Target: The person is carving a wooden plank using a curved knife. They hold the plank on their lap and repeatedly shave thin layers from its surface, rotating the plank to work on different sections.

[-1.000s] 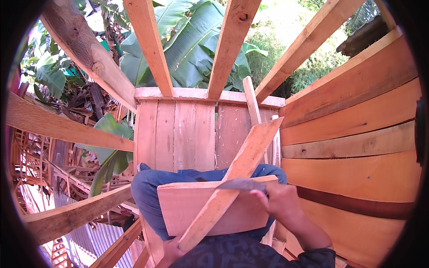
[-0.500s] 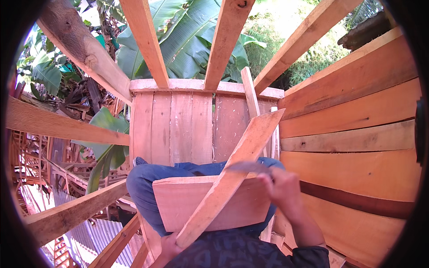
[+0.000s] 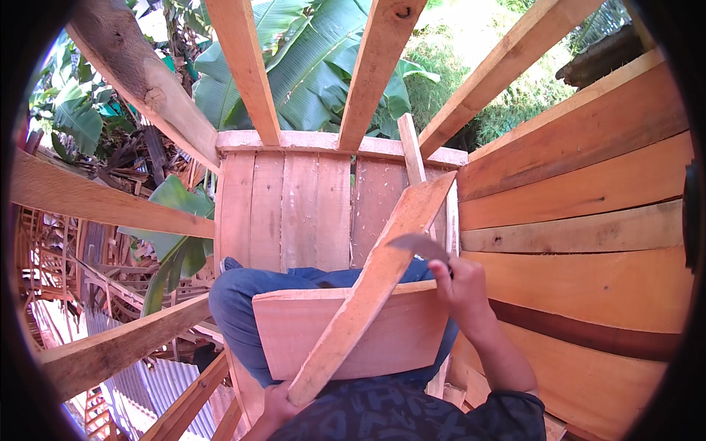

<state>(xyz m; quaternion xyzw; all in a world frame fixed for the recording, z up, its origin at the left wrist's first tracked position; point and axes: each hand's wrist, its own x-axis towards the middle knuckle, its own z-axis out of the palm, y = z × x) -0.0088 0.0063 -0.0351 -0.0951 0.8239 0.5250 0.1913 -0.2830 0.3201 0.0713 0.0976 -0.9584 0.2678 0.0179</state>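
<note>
A long, narrow wooden plank (image 3: 368, 290) slants from my lap up to the right, resting across the top edge of a wide board (image 3: 397, 331) that stands on edge over my legs. My left hand (image 3: 278, 403) is closed around the plank's lower end. In my right hand (image 3: 462, 287) is a knife (image 3: 421, 245) with a broad curved blade, gripped by its handle, which the fingers mostly hide. The blade points left and lies over the plank's upper part; I cannot tell whether it touches the wood.
I sit on a plank floor (image 3: 298, 213) with wood shavings on it. Upright posts (image 3: 246, 73) and a slatted wooden wall (image 3: 573, 242) on the right surround me. A thin batten (image 3: 412, 151) leans near the far right corner. Corrugated metal (image 3: 158, 393) lies outside, lower left.
My right hand and the knife have moved slightly up and right, the blade now sharp instead of blurred. The plank's upper end has shifted a little left.
</note>
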